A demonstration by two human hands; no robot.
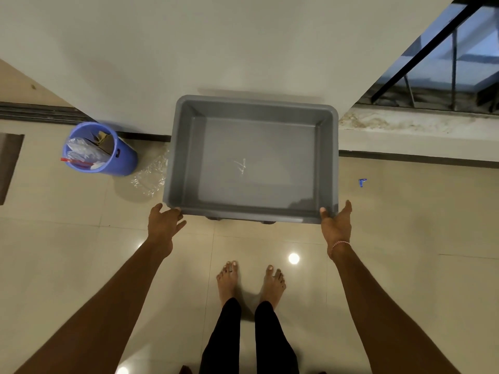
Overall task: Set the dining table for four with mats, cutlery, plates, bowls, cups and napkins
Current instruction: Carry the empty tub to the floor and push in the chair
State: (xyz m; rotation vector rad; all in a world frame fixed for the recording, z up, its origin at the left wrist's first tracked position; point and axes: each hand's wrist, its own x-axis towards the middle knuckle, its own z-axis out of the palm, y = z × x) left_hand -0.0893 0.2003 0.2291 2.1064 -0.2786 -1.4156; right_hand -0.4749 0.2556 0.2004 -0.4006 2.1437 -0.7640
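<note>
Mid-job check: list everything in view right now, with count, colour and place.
tub: one, grey, empty, centre, in front of the white wall
bin: one, blue, left of the tub, holding plastic and cardboard waste
plastic wrap: one piece, clear, on the floor between bin and tub
scrap: one, blue, on the floor right of the tub
mat: one, brown, left edge, partly cut off
window: one, black bars, top right
feet: two, bare, on the cream tiles below the tub
left hand: one, fingers relaxed, touching the tub's near left corner
right hand: one, fingers straight, against the near right corner
</note>
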